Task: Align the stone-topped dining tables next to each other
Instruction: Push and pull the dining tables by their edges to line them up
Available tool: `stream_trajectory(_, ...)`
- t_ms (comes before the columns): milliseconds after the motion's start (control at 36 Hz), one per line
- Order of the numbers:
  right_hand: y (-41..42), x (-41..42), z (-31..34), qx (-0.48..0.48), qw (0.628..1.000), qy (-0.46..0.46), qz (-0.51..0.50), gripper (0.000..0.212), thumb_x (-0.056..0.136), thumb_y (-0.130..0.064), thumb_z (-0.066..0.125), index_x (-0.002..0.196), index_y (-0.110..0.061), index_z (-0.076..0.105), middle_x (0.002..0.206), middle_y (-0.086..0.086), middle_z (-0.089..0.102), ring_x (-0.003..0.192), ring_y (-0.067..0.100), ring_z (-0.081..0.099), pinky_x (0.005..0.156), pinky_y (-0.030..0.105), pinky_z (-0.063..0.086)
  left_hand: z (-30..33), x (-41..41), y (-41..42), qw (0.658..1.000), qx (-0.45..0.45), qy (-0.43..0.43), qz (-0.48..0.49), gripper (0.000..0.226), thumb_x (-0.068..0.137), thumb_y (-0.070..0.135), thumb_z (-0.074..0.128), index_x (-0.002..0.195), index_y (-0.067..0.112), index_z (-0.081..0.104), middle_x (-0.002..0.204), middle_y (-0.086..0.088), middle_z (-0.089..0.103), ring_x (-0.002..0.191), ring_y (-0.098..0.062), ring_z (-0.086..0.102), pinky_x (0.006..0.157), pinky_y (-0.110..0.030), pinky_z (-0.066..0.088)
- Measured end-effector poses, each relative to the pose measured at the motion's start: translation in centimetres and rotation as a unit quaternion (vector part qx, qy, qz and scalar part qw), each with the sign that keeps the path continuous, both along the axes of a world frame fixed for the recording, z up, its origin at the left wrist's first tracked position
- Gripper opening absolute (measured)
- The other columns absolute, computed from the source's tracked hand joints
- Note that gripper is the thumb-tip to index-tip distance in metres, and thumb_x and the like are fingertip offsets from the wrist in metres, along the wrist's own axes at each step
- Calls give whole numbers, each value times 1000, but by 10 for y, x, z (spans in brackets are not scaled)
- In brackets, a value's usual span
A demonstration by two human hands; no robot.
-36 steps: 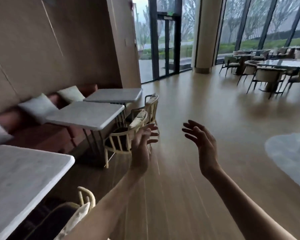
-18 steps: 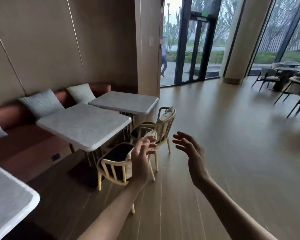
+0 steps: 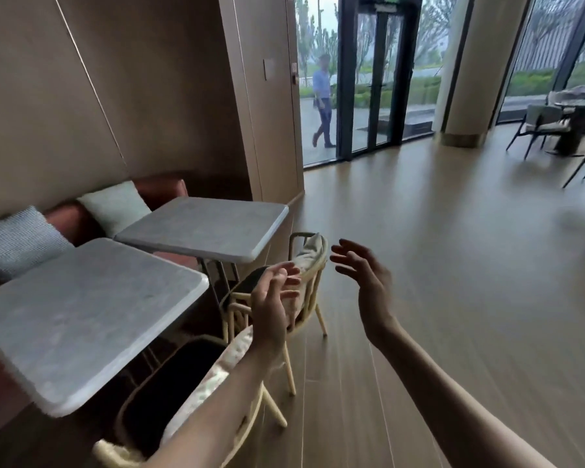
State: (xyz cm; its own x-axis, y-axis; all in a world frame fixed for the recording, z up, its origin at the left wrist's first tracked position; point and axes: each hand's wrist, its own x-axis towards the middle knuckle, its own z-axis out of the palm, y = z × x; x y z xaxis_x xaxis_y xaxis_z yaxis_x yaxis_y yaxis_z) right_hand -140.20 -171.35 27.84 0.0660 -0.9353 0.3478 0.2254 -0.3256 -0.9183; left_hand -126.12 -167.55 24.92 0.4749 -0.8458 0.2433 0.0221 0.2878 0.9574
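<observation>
Two square grey stone-topped tables stand along the wall bench at the left. The near table (image 3: 81, 312) fills the lower left; the far table (image 3: 203, 228) sits behind it, offset to the right, their corners close together. My left hand (image 3: 272, 305) and my right hand (image 3: 365, 282) are raised in the air with fingers spread, empty, over the chairs to the right of the tables. Neither hand touches a table.
Two cream-framed chairs (image 3: 281, 298) (image 3: 190, 400) stand tucked beside the tables. A red bench with cushions (image 3: 17, 241) runs along the wall. Wooden floor opens to the right. Glass doors (image 3: 382, 76), a column and more tables and chairs (image 3: 554, 123) lie beyond. A person walks outside.
The view has advanced toward the two tables, which now appear larger and closer. The third table at lower left has left the view. Both hands stay raised and open.
</observation>
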Motion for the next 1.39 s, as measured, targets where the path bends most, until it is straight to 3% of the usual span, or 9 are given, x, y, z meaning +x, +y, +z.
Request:
stream_trajectory(139, -137, 3, 19, 12, 999, 28, 28, 40, 85, -34, 51, 117, -16, 66, 111, 5, 73, 98, 17, 71, 85, 29, 56, 22, -3, -132, 1000, -5, -12, 20, 35, 92, 39, 42, 106, 21, 69, 95, 7, 74, 89, -11, 70, 69, -17, 53)
stream_trajectory(278, -259, 6, 27, -19, 997, 67, 43, 41, 89, -34, 50, 122, -14, 65, 113, 3, 73, 102, 18, 70, 91, 39, 55, 29, 15, -255, 997, -9, -31, 65, 28, 103, 23, 40, 107, 15, 67, 99, -1, 73, 92, -15, 69, 80, -30, 55)
stream_trajectory(444, -433, 26, 8, -34, 994, 99, 39, 24, 101, -21, 48, 119, -19, 64, 114, 4, 71, 103, 20, 69, 94, 46, 55, 6, 24, -438, 996, -9, -9, 94, 38, 93, 33, 38, 106, 13, 67, 100, -3, 73, 90, -20, 69, 81, -38, 57)
stream_trajectory(639, -639, 78, -2, -12, 988, 144, 51, 21, 101, -13, 50, 116, -16, 63, 112, 7, 71, 100, 25, 69, 93, 50, 54, -2, 42, -660, 995, -6, 8, 95, 47, 93, 40, 33, 113, 13, 66, 105, 0, 72, 93, -14, 69, 81, -29, 58)
stream_trajectory(778, -766, 98, 16, -4, 987, 149, 61, 27, 96, -23, 51, 118, -14, 64, 111, 5, 72, 100, 22, 70, 90, 42, 55, 17, 81, -780, 992, -2, 3, 129, 30, 104, 22, 38, 109, 12, 65, 101, -3, 71, 93, -20, 69, 79, -31, 57)
stream_trajectory(1000, -945, 146, 8, -25, 980, 158, 121, 49, 86, -35, 49, 122, -6, 65, 113, 10, 72, 101, 22, 69, 87, 34, 55, -9, 154, -925, 979, 21, -21, 202, 30, 95, 30, 39, 99, 22, 68, 95, -1, 73, 88, -18, 69, 73, -28, 56)
stream_trajectory(1194, -1096, 233, -23, -23, 950, 183, 251, 26, 101, -24, 50, 118, -14, 67, 111, 3, 72, 103, 19, 68, 95, 40, 56, -40, 238, -1010, 946, 71, -35, 313, 37, 90, 33, 42, 105, 11, 69, 98, -1, 72, 90, -14, 67, 76, -26, 53)
stream_trajectory(1278, -1139, 272, -23, -25, 923, 193, 330, 30, 93, -32, 53, 114, -19, 70, 108, -3, 74, 102, 14, 69, 91, 34, 55, -41, 283, -1022, 909, 90, 4, 408, 26, 99, 20, 47, 97, 5, 69, 96, -16, 70, 85, -22, 63, 80, -40, 51)
stream_trajectory(1389, -1175, 328, -19, -29, 886, 204, 416, 37, 82, -43, 52, 108, -27, 71, 103, -9, 74, 97, 8, 69, 87, 28, 55, -46, 319, -1015, 848, 120, 40, 514, 39, 82, 40, 49, 88, 6, 67, 86, -14, 67, 82, -23, 60, 78, -39, 50)
